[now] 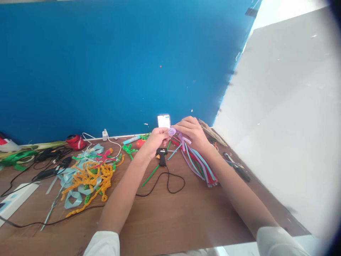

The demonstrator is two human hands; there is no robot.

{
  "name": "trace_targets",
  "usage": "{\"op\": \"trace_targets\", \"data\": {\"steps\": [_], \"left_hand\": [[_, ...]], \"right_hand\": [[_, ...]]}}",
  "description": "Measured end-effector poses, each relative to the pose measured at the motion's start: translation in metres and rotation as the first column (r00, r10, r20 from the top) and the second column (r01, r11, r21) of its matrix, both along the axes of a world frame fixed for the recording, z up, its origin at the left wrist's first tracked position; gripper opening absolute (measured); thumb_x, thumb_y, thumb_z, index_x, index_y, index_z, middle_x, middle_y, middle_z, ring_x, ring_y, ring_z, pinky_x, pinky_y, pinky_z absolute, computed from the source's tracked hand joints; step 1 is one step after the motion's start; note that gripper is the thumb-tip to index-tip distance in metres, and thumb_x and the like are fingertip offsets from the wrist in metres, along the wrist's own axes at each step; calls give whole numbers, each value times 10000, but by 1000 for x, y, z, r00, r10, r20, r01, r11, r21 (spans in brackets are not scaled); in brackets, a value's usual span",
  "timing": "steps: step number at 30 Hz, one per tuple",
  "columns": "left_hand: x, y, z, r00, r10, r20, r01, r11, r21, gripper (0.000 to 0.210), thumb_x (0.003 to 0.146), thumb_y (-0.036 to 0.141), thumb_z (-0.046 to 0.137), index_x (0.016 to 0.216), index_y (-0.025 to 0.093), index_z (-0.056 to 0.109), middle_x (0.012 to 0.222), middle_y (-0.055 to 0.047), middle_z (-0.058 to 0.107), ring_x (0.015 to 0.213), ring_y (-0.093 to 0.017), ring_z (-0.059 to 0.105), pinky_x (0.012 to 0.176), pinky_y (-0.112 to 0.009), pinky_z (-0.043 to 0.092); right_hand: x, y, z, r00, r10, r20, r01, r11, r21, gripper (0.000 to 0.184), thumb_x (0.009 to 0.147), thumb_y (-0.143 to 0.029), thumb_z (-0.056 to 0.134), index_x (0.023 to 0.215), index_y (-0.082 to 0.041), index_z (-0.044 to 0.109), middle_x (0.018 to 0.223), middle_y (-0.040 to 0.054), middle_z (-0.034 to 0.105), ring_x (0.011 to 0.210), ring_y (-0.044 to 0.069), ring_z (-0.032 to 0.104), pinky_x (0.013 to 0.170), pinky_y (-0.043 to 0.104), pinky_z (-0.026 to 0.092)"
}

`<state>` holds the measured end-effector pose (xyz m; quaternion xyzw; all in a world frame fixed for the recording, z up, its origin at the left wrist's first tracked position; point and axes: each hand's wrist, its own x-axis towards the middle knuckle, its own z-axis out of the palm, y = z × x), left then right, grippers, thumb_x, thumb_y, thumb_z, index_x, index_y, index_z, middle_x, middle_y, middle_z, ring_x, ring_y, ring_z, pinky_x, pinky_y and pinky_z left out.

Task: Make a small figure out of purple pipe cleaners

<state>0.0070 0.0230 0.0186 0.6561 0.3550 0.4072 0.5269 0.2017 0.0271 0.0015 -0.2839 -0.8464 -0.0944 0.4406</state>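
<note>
The lower end of the phone [163, 121] was hidden behind the left hand [157, 139], and its screen's text was too small to read. The left edge cut off the power strip [22, 196]; the bottom edge cut off both white sleeves [103, 244].

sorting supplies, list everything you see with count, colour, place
lilac coil: one, lilac, left fingertips
stem bundle: uncounted, multicoloured, by right forearm
phone: one, white screen, behind hands
glue gun: one, black, centre
corded tools: at least two, black, left
cables: several, black, table
braided strands: uncounted, orange, left
ribbon: uncounted, pale blue, left
power strip: one, white, left edge
charger: one, white, rear
green knot: one, green, centre left
tube: one, pale blue, rear
round item: one, reddish, beside tube
red bundle: one, red, left rear
slim tool: one, black, right
beige strands: several, beige, right rear
panels: two, blue behind, white right
table: one, brown, underneath
left hand: one, bare, pinching coil
right hand: one, bare, right of coil
sleeves: two, white, bottom
</note>
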Motion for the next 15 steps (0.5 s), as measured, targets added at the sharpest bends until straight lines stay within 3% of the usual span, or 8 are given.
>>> {"op": "trace_targets", "data": {"steps": [2, 4, 8, 11, 15], "left_hand": [[3, -1, 1, 983, -87, 163, 114, 979, -166, 406, 692, 467, 783, 654, 161, 519, 589, 43, 434, 481, -56, 336, 484, -214, 246], [5, -1, 1, 970, -92, 224, 132, 977, -169, 390, 671, 453, 805, 688, 154, 555, 611, 38, 463, 491, -52, 364, 484, -208, 270], [7, 2, -4, 989, 18, 144, -25, 998, 51, 332, 800, 471, 705, 758, 152, 624, 640, 19, 526, 526, -72, 430, 515, -221, 323], [7, 5, -9, 994, 77, 77, -91, 975, 202, 279, 887, 439, 621, 846, 164, 645, 647, 23, 535, 549, -87, 442, 541, -224, 345], [9, 3, -11, 983, 181, 29, -180, 922, 343, 241, 933, 414, 572, 953, 184, 644, 782, -1, 622, 632, -107, 496, 582, -226, 373]], "right_hand": [[4, -2, 0, 997, -70, 28, 67, 995, 79, 284, 987, -244, 538, 1213, -322, 692, 1104, 62, 741, 1041, 276, 562, 853, 435, 368], [3, -2, 0, 995, -103, 1, 103, 989, 102, 292, 990, -238, 532, 1222, -329, 685, 1091, 56, 744, 1019, 274, 569, 841, 432, 367], [-4, 1, -1, 989, -72, -132, 75, 997, 18, 230, 988, -248, 527, 1128, -277, 707, 1044, 57, 733, 947, 241, 598, 834, 402, 395], [-10, 0, -2, 960, -135, -246, 136, 991, -13, 146, 943, -226, 586, 1021, -251, 706, 1050, 54, 711, 958, 241, 595, 861, 404, 388], [-16, -5, 1, 939, -208, -273, 210, 977, -22, 81, 906, -211, 628, 940, -246, 693, 1087, 56, 685, 983, 254, 570, 880, 425, 366]]}}
